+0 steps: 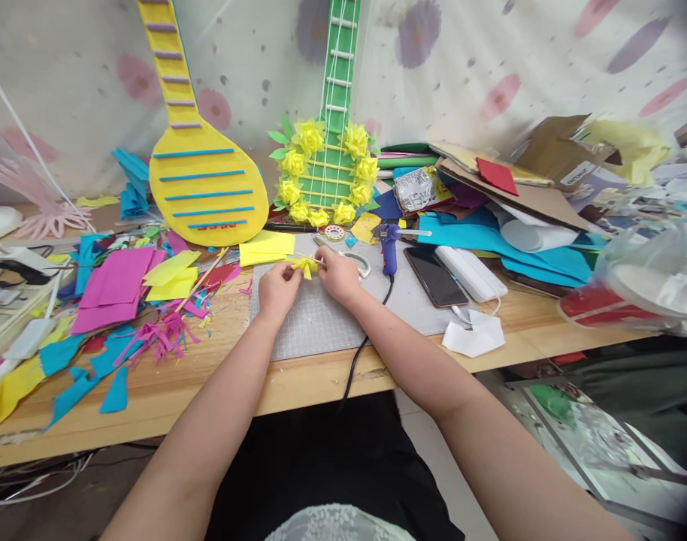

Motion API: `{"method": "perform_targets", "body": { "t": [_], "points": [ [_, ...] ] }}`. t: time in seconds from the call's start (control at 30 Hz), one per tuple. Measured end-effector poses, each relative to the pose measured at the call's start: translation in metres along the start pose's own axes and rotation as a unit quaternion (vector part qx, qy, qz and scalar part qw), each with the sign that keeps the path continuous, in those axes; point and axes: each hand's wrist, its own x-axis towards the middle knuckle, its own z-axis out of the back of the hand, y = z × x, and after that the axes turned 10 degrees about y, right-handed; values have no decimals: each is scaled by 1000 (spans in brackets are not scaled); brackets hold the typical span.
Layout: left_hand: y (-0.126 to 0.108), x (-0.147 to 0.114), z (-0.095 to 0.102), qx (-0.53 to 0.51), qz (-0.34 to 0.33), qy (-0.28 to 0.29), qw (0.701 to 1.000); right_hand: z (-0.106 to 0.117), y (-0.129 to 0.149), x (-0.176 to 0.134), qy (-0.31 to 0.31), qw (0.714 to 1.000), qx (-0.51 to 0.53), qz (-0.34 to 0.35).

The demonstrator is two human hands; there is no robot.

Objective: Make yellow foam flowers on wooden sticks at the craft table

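Cutout [306,268], yellow and petal-like, is between the fingertips of the left hand [279,288] and the right hand [339,276]. Both hands are narrow, fingers pinched together on it.

Largest around them is the curtain [450,83], hanging behind everything, well beyond both hands. The table [219,357] runs under them and out to either side. The yellow instrument [208,184], striped with blue strips, leans upright beyond the left hand and to its left. The green instrument [335,161] stands straight beyond the right hand, yellow flowers [310,137] along both sides of its body. The mat [315,323] lies beneath both hands. A cardboard pile [501,188] fills the area beyond the right hand and well to its right, with blue sheets [540,259] nearer. Farther right of that hand is a red and white cup [603,304] in clear plastic.

Pink sheets [112,289] lie well left of the left hand; yellow sheets [267,248] lie just beyond it. To the right of the right hand are a white block [470,273], a phone [435,276] beside it, and, nearer the hand, the glue gun [387,248]. The scissors [358,263] lie just beyond the right hand, partly hidden by it, and a white disc [334,233] lies past them. Smallest, a thin pale stick [319,261] shows at the fingertips by the cutout; I cannot tell whether both hands grip it.
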Motion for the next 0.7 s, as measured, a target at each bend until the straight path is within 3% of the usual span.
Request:
{"method": "perform_targets", "body": {
  "t": [0.23,0.33,0.5,0.7],
  "points": [
    [-3,1,2,25,28,-7,999,0,8,-7,10,994,56,89],
    [-1,1,2,14,21,-13,1000,1,10,-7,39,996,52,58],
    [5,4,0,-17,26,-39,999,1,8,-3,33,999,12,-22],
    [3,3,-2,-52,0,-16,999,-4,10,-4,65,997,11,25]
  ]
}}
